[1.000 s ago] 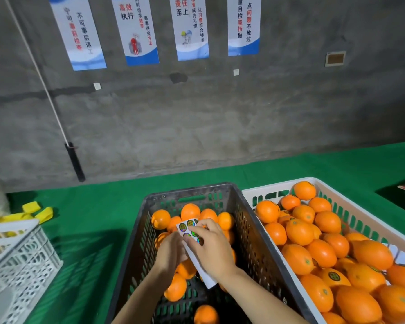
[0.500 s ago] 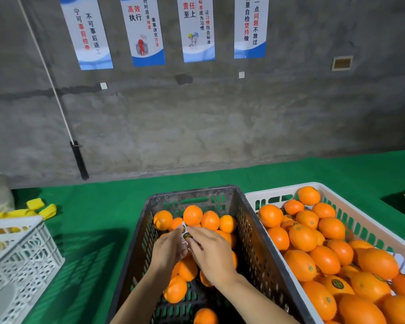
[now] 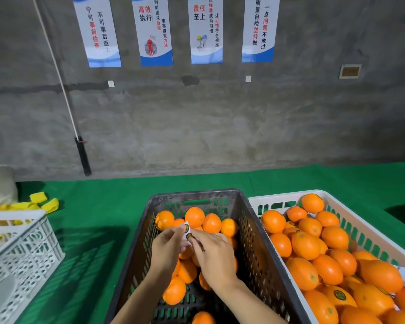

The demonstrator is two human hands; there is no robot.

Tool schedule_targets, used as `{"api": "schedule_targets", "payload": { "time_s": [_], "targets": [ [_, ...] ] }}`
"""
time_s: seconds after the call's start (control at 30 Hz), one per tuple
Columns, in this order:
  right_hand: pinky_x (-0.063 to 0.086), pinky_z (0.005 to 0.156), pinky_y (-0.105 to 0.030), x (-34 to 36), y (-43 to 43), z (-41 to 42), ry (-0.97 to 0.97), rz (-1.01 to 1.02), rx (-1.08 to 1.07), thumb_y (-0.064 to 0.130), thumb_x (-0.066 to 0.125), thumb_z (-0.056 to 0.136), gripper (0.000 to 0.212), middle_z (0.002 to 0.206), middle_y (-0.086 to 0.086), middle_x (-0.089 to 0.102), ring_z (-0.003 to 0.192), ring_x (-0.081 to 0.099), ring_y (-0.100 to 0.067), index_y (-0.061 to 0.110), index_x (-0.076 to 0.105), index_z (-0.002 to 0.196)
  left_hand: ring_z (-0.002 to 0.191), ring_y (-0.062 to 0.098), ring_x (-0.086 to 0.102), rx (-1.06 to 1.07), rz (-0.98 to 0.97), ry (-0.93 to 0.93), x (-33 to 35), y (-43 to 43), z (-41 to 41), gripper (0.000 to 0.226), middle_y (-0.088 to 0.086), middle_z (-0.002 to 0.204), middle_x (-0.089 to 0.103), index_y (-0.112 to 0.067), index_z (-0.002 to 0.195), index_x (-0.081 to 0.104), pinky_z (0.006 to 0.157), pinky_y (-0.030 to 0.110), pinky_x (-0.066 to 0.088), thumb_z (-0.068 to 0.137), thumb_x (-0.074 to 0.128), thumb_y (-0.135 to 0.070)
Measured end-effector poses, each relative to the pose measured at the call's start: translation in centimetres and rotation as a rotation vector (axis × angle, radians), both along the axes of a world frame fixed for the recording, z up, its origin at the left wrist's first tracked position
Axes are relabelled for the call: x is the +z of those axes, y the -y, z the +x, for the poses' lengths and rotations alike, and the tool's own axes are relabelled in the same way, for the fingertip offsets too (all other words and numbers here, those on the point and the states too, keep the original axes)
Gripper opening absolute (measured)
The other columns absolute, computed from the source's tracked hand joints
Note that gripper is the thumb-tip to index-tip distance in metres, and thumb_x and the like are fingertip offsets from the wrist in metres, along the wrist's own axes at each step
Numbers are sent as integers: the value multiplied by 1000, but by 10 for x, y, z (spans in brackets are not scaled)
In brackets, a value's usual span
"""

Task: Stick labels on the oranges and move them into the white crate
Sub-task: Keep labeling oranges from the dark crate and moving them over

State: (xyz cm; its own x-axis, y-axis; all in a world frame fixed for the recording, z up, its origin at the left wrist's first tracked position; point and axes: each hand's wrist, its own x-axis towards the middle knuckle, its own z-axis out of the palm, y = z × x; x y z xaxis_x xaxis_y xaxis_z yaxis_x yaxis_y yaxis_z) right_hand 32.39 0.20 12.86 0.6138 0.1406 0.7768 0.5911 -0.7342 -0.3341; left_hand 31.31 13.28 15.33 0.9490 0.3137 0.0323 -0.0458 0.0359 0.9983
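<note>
Grey concrete wall [image 3: 220,125] fills the background, with four blue-and-white posters [image 3: 154,31] hung in a row high above the hands. Below it runs a worktop [image 3: 98,206] covered in green cloth.

Both hands meet over a dark crate [image 3: 250,230] that stands on the worktop straight ahead of the person. The left hand [image 3: 167,247] pinches a small white label sheet [image 3: 186,228] between thumb and fingers and holds it upright, so that two round dark stickers face the camera. The right hand [image 3: 214,253] comes in from the other side with its fingers curled, and its thumb and forefinger close on the lower part of the same sheet, at the lower sticker. The sheet sits at the fingertips of both hands, just above the fruit.

Loose oranges [image 3: 194,216] lie in the dark crate beyond and under the hands, with a few more near the wrists.

To the right of the right hand, touching the dark crate's side, stands the white crate [image 3: 278,195]. It is heaped with labelled oranges [image 3: 305,245], several showing round dark stickers.

Well to the left of the left hand is a latticed white basket [image 3: 21,249], and beyond it lie some yellow pieces [image 3: 43,203]. A pale pole with a black handle [image 3: 83,155] leans on the wall further back on that side.
</note>
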Motion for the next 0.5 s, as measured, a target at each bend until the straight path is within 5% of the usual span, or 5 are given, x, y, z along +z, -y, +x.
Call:
{"api": "schedule_targets", "payload": {
  "time_s": [0.5],
  "targets": [
    [58, 70, -26, -1, 0, 2, 65, -18, 13, 22, 87, 76, 26, 98, 11, 77, 84, 72, -7, 22, 79, 101, 56, 17, 42, -3, -67, -37, -5, -3, 5, 20, 4, 55, 52, -4, 89, 66, 55, 29, 39, 102, 58, -17]
  ]
}}
